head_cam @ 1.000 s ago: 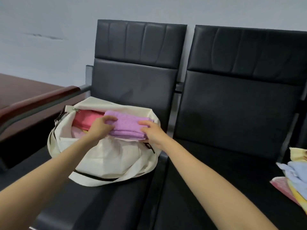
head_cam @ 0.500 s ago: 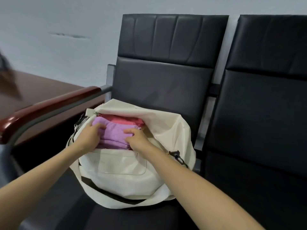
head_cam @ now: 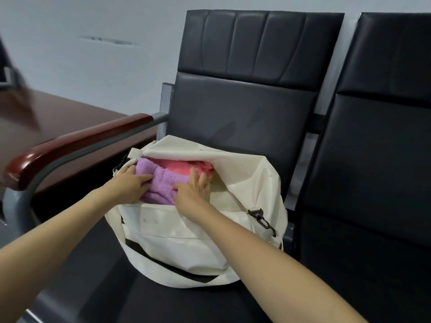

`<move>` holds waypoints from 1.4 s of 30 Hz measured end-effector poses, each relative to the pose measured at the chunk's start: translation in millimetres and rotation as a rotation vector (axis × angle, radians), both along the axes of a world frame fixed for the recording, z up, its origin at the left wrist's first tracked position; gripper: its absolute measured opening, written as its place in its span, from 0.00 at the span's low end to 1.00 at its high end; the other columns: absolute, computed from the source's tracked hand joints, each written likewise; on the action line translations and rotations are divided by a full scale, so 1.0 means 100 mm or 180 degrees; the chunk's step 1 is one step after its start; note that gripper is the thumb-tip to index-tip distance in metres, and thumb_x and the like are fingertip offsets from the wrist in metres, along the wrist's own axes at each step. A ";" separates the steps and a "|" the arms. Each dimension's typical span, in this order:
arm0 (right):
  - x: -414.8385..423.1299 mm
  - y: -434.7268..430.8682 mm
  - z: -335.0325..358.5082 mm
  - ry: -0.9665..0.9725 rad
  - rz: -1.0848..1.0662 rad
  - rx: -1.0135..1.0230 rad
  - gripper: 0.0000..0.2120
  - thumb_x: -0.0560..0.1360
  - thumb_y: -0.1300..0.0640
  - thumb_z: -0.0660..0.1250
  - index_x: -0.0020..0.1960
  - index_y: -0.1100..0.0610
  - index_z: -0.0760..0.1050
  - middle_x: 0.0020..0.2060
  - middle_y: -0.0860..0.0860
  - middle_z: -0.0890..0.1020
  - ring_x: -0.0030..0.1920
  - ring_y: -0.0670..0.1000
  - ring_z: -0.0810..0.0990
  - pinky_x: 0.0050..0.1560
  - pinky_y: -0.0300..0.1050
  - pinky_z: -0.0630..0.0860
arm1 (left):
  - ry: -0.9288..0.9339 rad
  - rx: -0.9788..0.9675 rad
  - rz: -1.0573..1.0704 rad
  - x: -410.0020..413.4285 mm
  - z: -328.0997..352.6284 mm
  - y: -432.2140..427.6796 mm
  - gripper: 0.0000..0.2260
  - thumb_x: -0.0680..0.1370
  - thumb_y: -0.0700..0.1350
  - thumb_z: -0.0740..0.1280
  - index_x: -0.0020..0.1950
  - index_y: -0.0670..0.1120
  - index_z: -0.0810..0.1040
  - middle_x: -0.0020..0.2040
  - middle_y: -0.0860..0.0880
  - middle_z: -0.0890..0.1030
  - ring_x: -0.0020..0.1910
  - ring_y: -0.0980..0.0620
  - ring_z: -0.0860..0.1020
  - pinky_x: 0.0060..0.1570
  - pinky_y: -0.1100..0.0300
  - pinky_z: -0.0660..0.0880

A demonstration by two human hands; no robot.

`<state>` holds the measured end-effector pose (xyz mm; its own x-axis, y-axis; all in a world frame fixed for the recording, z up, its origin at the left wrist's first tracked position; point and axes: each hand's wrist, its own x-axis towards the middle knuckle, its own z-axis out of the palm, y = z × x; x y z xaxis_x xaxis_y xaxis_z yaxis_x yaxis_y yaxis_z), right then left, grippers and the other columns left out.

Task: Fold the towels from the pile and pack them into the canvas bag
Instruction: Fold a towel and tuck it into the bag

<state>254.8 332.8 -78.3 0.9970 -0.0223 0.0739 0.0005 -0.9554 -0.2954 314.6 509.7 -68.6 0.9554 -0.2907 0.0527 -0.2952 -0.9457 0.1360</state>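
A cream canvas bag sits open on the black chair seat. Inside it a folded purple towel lies in front of a pink towel. My left hand lies on the purple towel's left side with its fingers stretched across the cloth. My right hand presses down on the towel's right side, fingers straight and reaching into the bag's mouth beside the pink towel. The towel pile is out of view.
A dark red armrest on a grey metal frame runs left of the bag, with a brown table behind it. A second black chair stands to the right. The bag's black strap clip hangs at its right side.
The purple towel has gone from the bag's rim down into the bag, in front of the pink towel. Both hands now press on it. The view has shifted left, so the pile has left the frame.
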 end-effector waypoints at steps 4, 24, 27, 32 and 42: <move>0.05 0.12 0.13 -0.0431 0.0879 0.0453 0.14 0.79 0.57 0.62 0.64 0.54 0.77 0.72 0.54 0.63 0.72 0.58 0.60 0.71 0.47 0.57 | -0.1148 -0.1928 0.0263 -0.21 0.10 -0.01 0.11 0.81 0.44 0.60 0.57 0.43 0.80 0.54 0.42 0.80 0.53 0.39 0.77 0.53 0.50 0.72; 0.75 0.63 0.06 0.1091 0.1085 -0.0804 0.29 0.80 0.51 0.49 0.79 0.43 0.41 0.79 0.47 0.43 0.78 0.57 0.44 0.73 0.68 0.49 | -0.0632 -0.2138 0.1224 -0.14 -0.04 0.13 0.12 0.80 0.49 0.63 0.46 0.40 0.77 0.45 0.42 0.80 0.45 0.42 0.75 0.42 0.54 0.68; 0.57 0.56 0.22 0.0976 0.1329 -0.0515 0.28 0.83 0.54 0.51 0.80 0.49 0.44 0.79 0.51 0.47 0.78 0.55 0.47 0.76 0.59 0.46 | -0.1006 -0.2045 0.1101 -0.23 -0.02 0.12 0.11 0.78 0.43 0.65 0.57 0.38 0.77 0.54 0.38 0.76 0.54 0.39 0.74 0.51 0.51 0.69; 0.28 0.10 0.30 0.0403 0.1291 0.0318 0.18 0.81 0.60 0.57 0.69 0.54 0.73 0.67 0.56 0.75 0.64 0.57 0.74 0.60 0.43 0.69 | -0.0829 -0.0885 -0.0049 -0.34 0.04 -0.11 0.13 0.77 0.34 0.62 0.59 0.41 0.79 0.59 0.42 0.75 0.59 0.41 0.72 0.56 0.55 0.66; 0.15 -0.38 0.10 0.0593 0.1633 0.0109 0.19 0.81 0.61 0.59 0.71 0.53 0.72 0.73 0.49 0.69 0.75 0.49 0.59 0.74 0.42 0.52 | 0.1003 0.1165 0.0194 -0.06 0.07 -0.46 0.22 0.83 0.43 0.55 0.76 0.37 0.58 0.77 0.40 0.57 0.76 0.42 0.57 0.74 0.53 0.53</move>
<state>269.4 294.7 -67.8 0.8767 0.4712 -0.0971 0.4088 -0.8360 -0.3659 309.1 463.5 -62.0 0.9242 -0.1792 -0.3372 -0.2357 -0.9624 -0.1348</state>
